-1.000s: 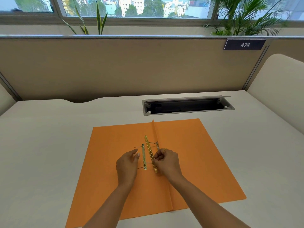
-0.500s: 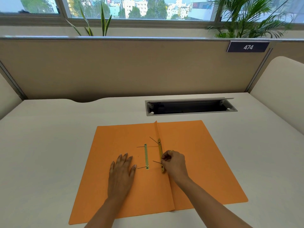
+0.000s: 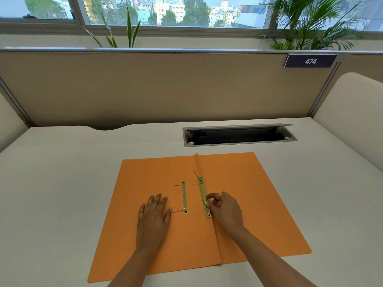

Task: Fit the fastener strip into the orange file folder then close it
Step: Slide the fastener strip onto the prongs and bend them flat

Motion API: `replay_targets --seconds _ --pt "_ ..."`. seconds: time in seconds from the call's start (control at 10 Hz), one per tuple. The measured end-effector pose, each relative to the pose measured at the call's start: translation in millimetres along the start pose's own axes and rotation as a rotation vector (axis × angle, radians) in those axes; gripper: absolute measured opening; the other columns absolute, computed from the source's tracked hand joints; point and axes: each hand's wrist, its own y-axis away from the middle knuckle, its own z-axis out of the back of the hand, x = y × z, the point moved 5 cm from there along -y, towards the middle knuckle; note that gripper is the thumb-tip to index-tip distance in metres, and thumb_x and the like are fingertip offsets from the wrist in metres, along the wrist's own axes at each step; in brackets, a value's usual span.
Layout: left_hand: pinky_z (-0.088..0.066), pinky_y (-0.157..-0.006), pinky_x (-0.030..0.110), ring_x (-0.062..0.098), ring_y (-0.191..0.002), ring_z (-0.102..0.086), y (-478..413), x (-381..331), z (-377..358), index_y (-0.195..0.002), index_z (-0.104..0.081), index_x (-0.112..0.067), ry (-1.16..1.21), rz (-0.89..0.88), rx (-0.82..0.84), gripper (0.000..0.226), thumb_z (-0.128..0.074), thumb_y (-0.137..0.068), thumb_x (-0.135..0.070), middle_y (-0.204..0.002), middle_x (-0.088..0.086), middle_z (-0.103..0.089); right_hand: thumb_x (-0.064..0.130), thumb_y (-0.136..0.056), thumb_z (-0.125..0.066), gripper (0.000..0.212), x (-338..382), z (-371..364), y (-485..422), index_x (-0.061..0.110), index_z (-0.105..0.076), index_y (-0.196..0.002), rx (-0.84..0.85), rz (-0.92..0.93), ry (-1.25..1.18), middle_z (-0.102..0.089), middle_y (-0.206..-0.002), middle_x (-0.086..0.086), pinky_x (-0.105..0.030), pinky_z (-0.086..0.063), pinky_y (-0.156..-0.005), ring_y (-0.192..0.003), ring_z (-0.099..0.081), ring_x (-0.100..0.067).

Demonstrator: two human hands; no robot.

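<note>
The fastener strip point(image 3: 204, 196) lies along the centre crease of the orange file folder point(image 3: 244, 195), which is spread open flat on the desk point(image 3: 62, 183), just at 12 o'clock from your body. Your right hand point(image 3: 224, 210) pinches the strip's near end, fingertips point(image 3: 209, 198) closed on the metal beside a thin dark prong that sticks up there; a second prong stands at the far end, toward 12 o'clock. Change since a second ago: then both hands worked the strip at an angle over the middle; now it has swung parallel to the crease and dropped onto it. Your left hand point(image 3: 154, 214) has let go and lies open, palm down, flat on the left leaf at 9 o'clock from the strip, pinning the card. A second brass bar point(image 3: 184, 197) sits loose between your hands, its own thin prongs pointing to 9 o'clock. Judgement: alignment is done, seating is under way; whether the prongs pass through the folder's holes cannot be told from here. The prongs are not yet folded down, the loose bar not yet placed, the cover not yet closed. Beyond the folder, at 12 o'clock, the cable hatch point(image 3: 238, 135) stands open, well apart.
</note>
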Motion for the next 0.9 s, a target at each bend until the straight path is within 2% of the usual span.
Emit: replay_targets --seconds 0.1,0.2,0.3,0.4,0.5,0.6,0.7,0.8,0.9 --pt "-0.004 -0.119 0.032 0.009 -0.146 -0.012 0 0 0 -0.143 -0.034 -0.027 0.002 -0.001 -0.002 0.048 -0.032 -0.097 -0.042 -0.156 -0.008 -0.025 0.031 -0.089 -0.056 0.022 -1 -2 -2 0.032 -0.066 -0.108 0.041 0.036 0.023 -0.06 -0.102 0.001 -0.026 -0.042 -0.075 -0.101 -0.058 -0.017" --pt "-0.004 -0.119 0.032 0.009 -0.146 -0.011 0 0 -1 -0.143 -0.033 -0.028 -0.003 -0.001 0.002 0.048 -0.031 -0.097 -0.043 -0.156 -0.008 -0.023 0.034 -0.088 -0.056 0.022 -3 0 -4 0.032 -0.067 -0.107 0.08 0.063 0.036 -0.057 -0.096 0.002 -0.028 -0.042 -0.076 -0.101 -0.057 -0.017" --pt "-0.004 -0.119 0.032 0.009 -0.146 -0.011 0 0 -1 -0.143 -0.033 -0.028 -0.003 -0.001 0.002 0.048 -0.031 -0.097 -0.042 -0.156 -0.009 -0.023 0.037 -0.09 -0.052 0.023 -6 1 -6 0.034 -0.066 -0.108 0.12 0.099 0.079 -0.041 -0.077 0.014 -0.026 -0.038 -0.07 -0.098 -0.056 -0.016" --pt "-0.004 -0.119 0.032 0.009 -0.146 -0.011 0 1 -1 -0.143 -0.033 -0.028 0.001 -0.001 0.0 0.048 -0.031 -0.097 -0.043 -0.156 -0.008 -0.023 0.04 -0.091 -0.049 0.026 -11 1 -6 0.029 -0.064 -0.108 0.164 0.129 0.111 -0.038 -0.073 0.023 -0.025 -0.034 -0.066 -0.095 -0.056 -0.013" --pt "-0.004 -0.119 0.032 0.009 -0.146 -0.012 0 0 -1 -0.143 -0.034 -0.027 0.01 -0.002 -0.002 0.048 -0.032 -0.097 -0.042 -0.156 -0.008 -0.025 0.045 -0.089 -0.047 0.018 -14 1 -4 0.032 -0.06 -0.093 0.215 0.161 0.103 -0.05 -0.087 0.032 -0.027 -0.036 -0.063 -0.092 -0.052 -0.009" --pt "-0.004 -0.119 0.032 0.008 -0.146 -0.012 0 1 0 -0.142 -0.035 -0.027 0.012 0.001 -0.006 0.048 -0.032 -0.097 -0.042 -0.155 -0.009 -0.026 0.055 -0.083 -0.049 0.026 -16 2 -2 0.04 -0.059 -0.103 0.299 0.187 0.179 -0.055 -0.114 0.01 -0.03 -0.039 -0.071 -0.103 -0.05 -0.015" --pt "-0.005 -0.119 0.032 0.008 -0.146 -0.013 0 1 -1 -0.142 -0.036 -0.027 0.013 0.0 -0.009 0.047 -0.032 -0.097 -0.042 -0.155 -0.009 -0.026 0.067 -0.077 -0.05 0.061 -16 3 -2 0.04 -0.044 -0.131 0.346 0.228 0.342 -0.036 -0.1 0.007 -0.032 -0.04 -0.077 -0.108 -0.045 -0.015" --pt "-0.005 -0.119 0.032 0.009 -0.146 -0.013 0 0 0 -0.142 -0.036 -0.028 0.018 -0.002 -0.009 0.047 -0.032 -0.097 -0.042 -0.155 -0.009 -0.026 0.067 -0.078 -0.049 0.063 -14 3 -2 0.041 -0.039 -0.134 0.368 0.241 0.384 -0.03 -0.098 0.007 -0.034 -0.042 -0.082 -0.111 -0.043 -0.017" --pt "-0.005 -0.119 0.032 0.009 -0.146 -0.013 0 0 0 -0.141 -0.037 -0.027 0.036 -0.003 -0.009 0.047 -0.034 -0.097 -0.041 -0.155 -0.008 -0.026 0.066 -0.079 -0.047 0.063 -14 1 -3 0.04 -0.038 -0.135 0.383 0.243 0.407 -0.039 -0.108 0.001 -0.035 -0.044 -0.083 -0.113 -0.042 -0.018"
